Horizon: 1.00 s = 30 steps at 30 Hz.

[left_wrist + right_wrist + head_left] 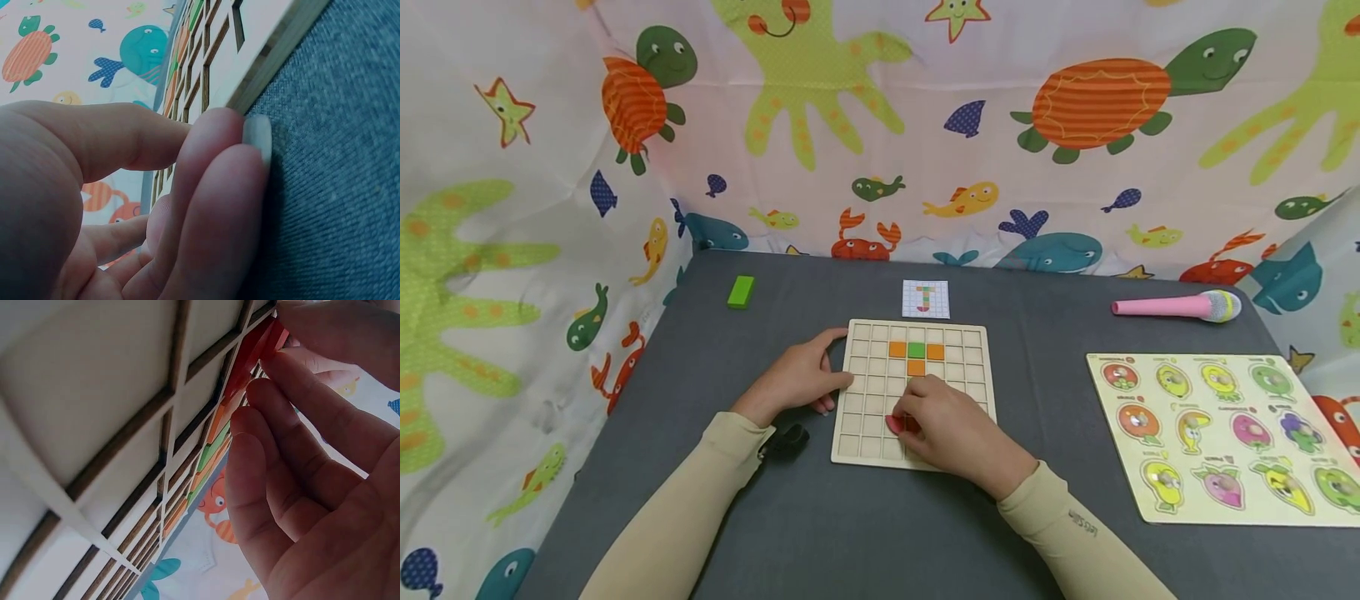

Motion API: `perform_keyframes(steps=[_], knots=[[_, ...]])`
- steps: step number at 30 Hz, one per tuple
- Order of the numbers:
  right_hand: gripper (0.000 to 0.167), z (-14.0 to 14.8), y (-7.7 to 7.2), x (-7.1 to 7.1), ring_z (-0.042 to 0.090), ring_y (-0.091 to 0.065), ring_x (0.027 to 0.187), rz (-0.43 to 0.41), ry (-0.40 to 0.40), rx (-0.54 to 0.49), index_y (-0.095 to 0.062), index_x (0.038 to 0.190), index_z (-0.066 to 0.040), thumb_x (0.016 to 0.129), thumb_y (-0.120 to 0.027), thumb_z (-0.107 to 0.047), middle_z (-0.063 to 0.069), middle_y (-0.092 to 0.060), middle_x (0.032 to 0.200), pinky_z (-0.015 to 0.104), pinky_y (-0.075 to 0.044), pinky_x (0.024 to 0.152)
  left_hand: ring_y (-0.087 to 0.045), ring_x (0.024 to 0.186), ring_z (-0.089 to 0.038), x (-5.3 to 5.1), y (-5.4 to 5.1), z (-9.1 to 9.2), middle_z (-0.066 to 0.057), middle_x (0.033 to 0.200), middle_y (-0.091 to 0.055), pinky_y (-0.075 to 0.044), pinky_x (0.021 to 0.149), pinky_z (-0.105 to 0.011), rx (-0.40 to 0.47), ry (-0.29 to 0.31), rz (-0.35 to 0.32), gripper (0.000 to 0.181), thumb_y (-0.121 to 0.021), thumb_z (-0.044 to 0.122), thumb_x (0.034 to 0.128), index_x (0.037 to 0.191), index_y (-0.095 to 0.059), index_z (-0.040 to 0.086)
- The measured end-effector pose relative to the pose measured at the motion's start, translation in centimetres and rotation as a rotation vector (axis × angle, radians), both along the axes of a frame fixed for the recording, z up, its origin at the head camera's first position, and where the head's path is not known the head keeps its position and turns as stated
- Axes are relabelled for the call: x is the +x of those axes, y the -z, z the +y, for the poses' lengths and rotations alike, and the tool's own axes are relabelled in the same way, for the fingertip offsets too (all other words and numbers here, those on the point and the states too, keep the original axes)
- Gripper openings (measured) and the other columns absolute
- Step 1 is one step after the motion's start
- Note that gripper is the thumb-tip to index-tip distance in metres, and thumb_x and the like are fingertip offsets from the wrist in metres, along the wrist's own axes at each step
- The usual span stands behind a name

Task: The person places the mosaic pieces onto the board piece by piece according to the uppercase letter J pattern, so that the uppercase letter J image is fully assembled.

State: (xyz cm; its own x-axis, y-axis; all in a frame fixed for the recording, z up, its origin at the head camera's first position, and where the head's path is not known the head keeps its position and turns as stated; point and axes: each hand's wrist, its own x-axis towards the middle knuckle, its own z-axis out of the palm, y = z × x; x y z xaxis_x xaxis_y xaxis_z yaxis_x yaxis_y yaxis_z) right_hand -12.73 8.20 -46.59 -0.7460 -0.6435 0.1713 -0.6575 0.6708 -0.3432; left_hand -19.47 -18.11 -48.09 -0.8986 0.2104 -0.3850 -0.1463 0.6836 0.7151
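Note:
A pale wooden grid board lies on the table. Near its top, an orange tile, a green tile and another orange tile form a row, with one more orange tile under the green. My right hand pinches a red tile between thumb and forefinger, low over the board's middle. Beside it, a red piece shows in the grid in the right wrist view. My left hand rests against the board's left edge, thumb and forefinger spread and touching it, other fingers bent.
Behind the board lies a small pattern card with a J-like coloured figure. A bright green block sits at the back left. To the right are a pink toy microphone and a fruit puzzle board. A printed sea-animal curtain encloses the back.

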Motion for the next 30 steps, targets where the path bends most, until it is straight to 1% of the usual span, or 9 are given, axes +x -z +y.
perform_keyframes(steps=[5, 12, 17, 23, 27, 30], knots=[[0.012, 0.0, 0.0, 0.0, 0.012, -0.058, 0.089, 0.005, 0.002, 0.009, -0.082, 0.098, -0.015, 0.088, -0.088, -0.015, -0.004, -0.064, 0.095, 0.028, -0.058, 0.076, -0.073, 0.062, -0.024, 0.0, -0.2, 0.0, -0.012, 0.090, -0.065, -0.063, 0.057, -0.035, -0.006, -0.005, 0.004, 0.082, -0.079, 0.031, 0.0979, 0.168, -0.037, 0.030], [0.012, 0.0, 0.2, 0.2, 0.012, -0.058, 0.089, -0.032, 0.006, 0.009, -0.082, 0.098, -0.015, 0.088, -0.089, -0.016, -0.003, -0.064, 0.094, 0.027, -0.059, 0.077, -0.074, 0.063, -0.024, 0.5, -0.3, 0.1, -0.012, 0.090, -0.065, -0.063, 0.058, -0.035, -0.007, -0.008, -0.014, 0.083, -0.080, 0.031, 0.0974, 0.168, -0.037, 0.029], [0.009, -0.1, 0.2, 0.2, 0.011, -0.056, 0.085, -0.008, -0.003, 0.001, -0.082, 0.095, -0.015, 0.089, -0.089, -0.017, -0.003, -0.064, 0.092, 0.026, -0.057, 0.075, -0.074, 0.063, -0.024, 0.5, 0.1, -0.3, -0.012, 0.090, -0.065, -0.063, 0.058, -0.034, -0.002, -0.014, -0.007, 0.083, -0.080, 0.031, 0.0979, 0.168, -0.036, 0.029], [0.007, -0.1, 0.0, 0.0, 0.011, -0.051, 0.081, 0.015, -0.001, 0.013, -0.082, 0.091, -0.016, 0.091, -0.087, -0.021, -0.005, -0.060, 0.086, 0.024, -0.052, 0.069, -0.074, 0.064, -0.025, 0.4, 0.0, -0.5, -0.013, 0.092, -0.065, -0.064, 0.059, -0.035, 0.000, -0.017, -0.014, 0.083, -0.080, 0.033, 0.0975, 0.168, -0.036, 0.030], [0.014, 0.4, -0.5, -0.4, 0.012, -0.052, 0.085, -0.009, 0.025, 0.033, -0.082, 0.094, -0.016, 0.090, -0.089, -0.027, -0.004, -0.061, 0.089, 0.027, -0.054, 0.072, -0.074, 0.064, -0.025, 0.3, 0.2, -0.5, -0.013, 0.092, -0.065, -0.064, 0.059, -0.035, -0.001, -0.018, -0.010, 0.084, -0.080, 0.033, 0.0977, 0.168, -0.036, 0.029], [0.022, 1.6, -1.1, -0.6, 0.015, -0.058, 0.093, -0.047, 0.087, 0.037, -0.082, 0.101, -0.013, 0.090, -0.089, -0.031, -0.001, -0.066, 0.097, 0.032, -0.059, 0.080, -0.075, 0.064, -0.025, 0.0, 0.5, -0.6, -0.013, 0.092, -0.064, -0.064, 0.059, -0.036, 0.008, -0.010, -0.001, 0.083, -0.080, 0.034, 0.0978, 0.168, -0.036, 0.028]])
